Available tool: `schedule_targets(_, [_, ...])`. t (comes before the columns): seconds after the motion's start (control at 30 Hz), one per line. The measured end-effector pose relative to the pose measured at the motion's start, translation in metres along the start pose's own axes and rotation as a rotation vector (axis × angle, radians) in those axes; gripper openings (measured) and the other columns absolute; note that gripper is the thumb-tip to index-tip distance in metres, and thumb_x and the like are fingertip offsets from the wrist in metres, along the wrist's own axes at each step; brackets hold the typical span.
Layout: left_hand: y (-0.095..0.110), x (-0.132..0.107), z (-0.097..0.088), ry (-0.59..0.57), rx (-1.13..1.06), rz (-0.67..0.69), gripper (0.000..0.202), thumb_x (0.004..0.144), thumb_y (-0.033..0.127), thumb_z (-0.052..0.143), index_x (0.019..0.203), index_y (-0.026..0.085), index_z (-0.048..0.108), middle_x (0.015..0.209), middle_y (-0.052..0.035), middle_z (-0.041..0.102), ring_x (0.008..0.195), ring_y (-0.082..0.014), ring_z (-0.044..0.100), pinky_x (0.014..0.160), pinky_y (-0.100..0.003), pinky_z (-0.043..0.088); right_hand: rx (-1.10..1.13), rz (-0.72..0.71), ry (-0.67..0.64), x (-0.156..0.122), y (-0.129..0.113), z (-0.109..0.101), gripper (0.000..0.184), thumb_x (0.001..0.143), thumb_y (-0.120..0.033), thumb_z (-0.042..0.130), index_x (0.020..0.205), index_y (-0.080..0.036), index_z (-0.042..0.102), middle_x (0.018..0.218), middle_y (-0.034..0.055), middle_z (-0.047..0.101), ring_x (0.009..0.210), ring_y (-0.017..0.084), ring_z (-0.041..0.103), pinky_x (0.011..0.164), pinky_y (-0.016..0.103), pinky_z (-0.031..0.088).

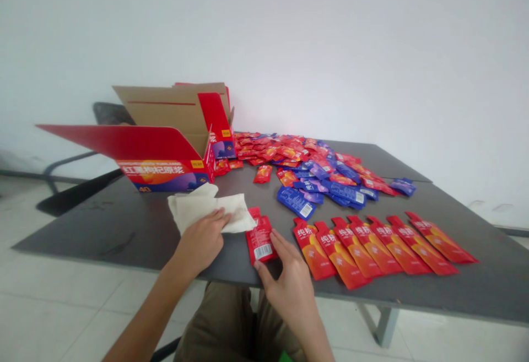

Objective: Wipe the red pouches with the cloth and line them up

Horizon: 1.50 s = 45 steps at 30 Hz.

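My left hand rests on a crumpled white cloth on the dark grey table, fingers curled on it. My right hand pinches the lower edge of a red pouch lying face down, barcode up, just right of the cloth. To the right of that pouch, several red and orange pouches lie side by side in a neat row near the table's front edge.
A loose heap of red and blue pouches covers the middle of the table. An open red cardboard box with raised flaps stands at the back left. A dark chair sits behind it. White wall beyond.
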State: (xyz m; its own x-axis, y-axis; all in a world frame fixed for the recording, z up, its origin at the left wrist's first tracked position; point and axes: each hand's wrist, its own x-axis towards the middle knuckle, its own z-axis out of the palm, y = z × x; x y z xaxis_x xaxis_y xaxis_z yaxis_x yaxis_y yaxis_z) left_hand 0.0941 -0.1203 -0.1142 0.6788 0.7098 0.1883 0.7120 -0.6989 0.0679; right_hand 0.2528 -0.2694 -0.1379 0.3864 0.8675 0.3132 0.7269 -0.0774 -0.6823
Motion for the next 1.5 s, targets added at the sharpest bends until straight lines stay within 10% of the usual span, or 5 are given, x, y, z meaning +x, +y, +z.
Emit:
schedule_targets(0.27, [-0.03,-0.041,-0.004,0.07,0.088,-0.138,0.055,0.079,0.005,0.035,0.128,0.01,0.058,0.132,-0.0127,0.059,0.123,-0.0239,0.055,0.103,-0.04,0.045,-0.401,-0.135,-0.062,0.016,-0.032,0.016,0.062,0.083,-0.034,0.062,0.137,-0.008,0.047,0.143,0.02,0.046,0.133,0.035,0.042,0.11,0.051,0.035])
schedule_targets(0.5, [-0.034,-0.044,-0.003,0.086,0.042,-0.133,0.058,0.075,0.003,0.038,0.127,0.011,0.06,0.133,-0.0115,0.058,0.126,-0.0219,0.053,0.105,-0.037,0.043,-0.766,-0.066,-0.37,0.055,-0.062,0.018,0.052,0.08,-0.002,0.047,0.132,0.002,0.047,0.124,0.0312,0.056,0.11,0.033,0.061,0.078,0.036,0.054])
schedule_targets(0.9, [-0.035,-0.044,0.002,0.136,0.017,-0.115,0.056,0.074,0.003,0.038,0.125,0.01,0.061,0.131,-0.0118,0.06,0.125,-0.022,0.053,0.106,-0.037,0.041,-0.353,-0.057,-0.303,0.049,-0.032,-0.039,0.029,0.091,-0.014,0.04,0.112,-0.015,0.059,0.088,0.0088,0.072,0.08,0.019,0.068,0.065,0.025,0.042])
schedule_targets(1.23, [-0.036,-0.045,0.008,0.156,0.012,-0.126,0.057,0.075,0.003,0.037,0.126,0.009,0.06,0.132,-0.0115,0.059,0.126,-0.0224,0.052,0.108,-0.037,0.04,-0.499,0.039,-0.063,0.028,0.002,-0.033,0.043,0.089,-0.015,0.045,0.13,-0.005,0.053,0.111,0.0193,0.068,0.101,0.027,0.066,0.085,0.034,0.05])
schedule_targets(1.5, [-0.033,-0.046,0.007,0.152,0.019,-0.15,0.058,0.075,0.003,0.036,0.128,0.009,0.059,0.133,-0.0121,0.059,0.126,-0.0232,0.053,0.107,-0.038,0.041,-0.489,-0.281,-0.133,0.035,-0.011,-0.007,0.041,0.092,-0.015,0.042,0.131,-0.009,0.053,0.137,0.0176,0.052,0.126,0.027,0.051,0.106,0.041,0.042])
